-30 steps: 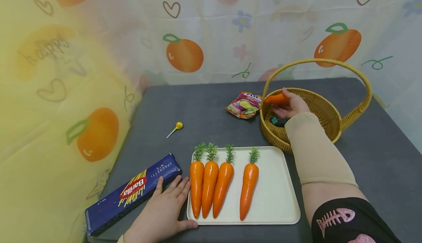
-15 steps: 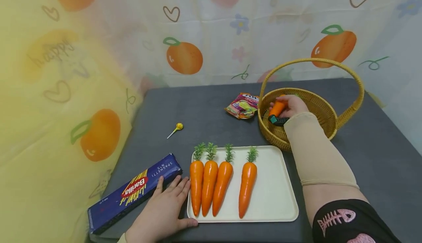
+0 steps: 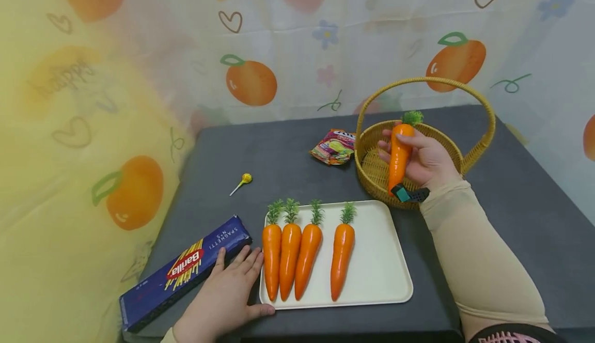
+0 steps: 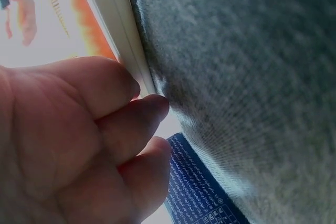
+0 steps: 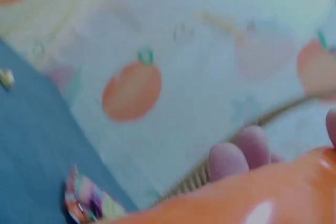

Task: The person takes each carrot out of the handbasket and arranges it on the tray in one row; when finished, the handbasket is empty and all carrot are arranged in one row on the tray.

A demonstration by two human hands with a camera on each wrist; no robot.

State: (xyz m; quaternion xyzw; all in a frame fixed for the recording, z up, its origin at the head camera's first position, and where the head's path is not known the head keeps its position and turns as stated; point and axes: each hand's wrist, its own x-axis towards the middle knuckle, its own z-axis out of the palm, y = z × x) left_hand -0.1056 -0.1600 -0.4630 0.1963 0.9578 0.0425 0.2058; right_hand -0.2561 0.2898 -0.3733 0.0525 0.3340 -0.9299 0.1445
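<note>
In the head view my right hand (image 3: pixel 429 158) grips an orange carrot (image 3: pixel 401 152) with a green leafy top, above the near part of a wicker basket (image 3: pixel 378 175). The same carrot (image 5: pixel 262 195) fills the bottom of the right wrist view, with fingertips behind it. Several carrots lie on a cream tray (image 3: pixel 378 260): a close group at its left, and a single carrot (image 3: pixel 343 260) right of them. My left hand (image 3: pixel 225 289) rests with straight, spread fingers against the tray's left edge, its fingertips beside a blue spaghetti box (image 3: pixel 186 273).
A colourful candy bag (image 3: pixel 333 146) lies against the basket's left side. Farther left lies a yellow lollipop (image 3: pixel 241 183) on the grey table (image 3: pixel 279 162). The basket's tall handle (image 3: pixel 437 80) arches over it. A fruit-print cloth hangs behind and at the left.
My right hand has lifted the carrot up from inside the basket and turned it, leafy top upward. The left hand stays at the tray's edge. The view has shifted slightly.
</note>
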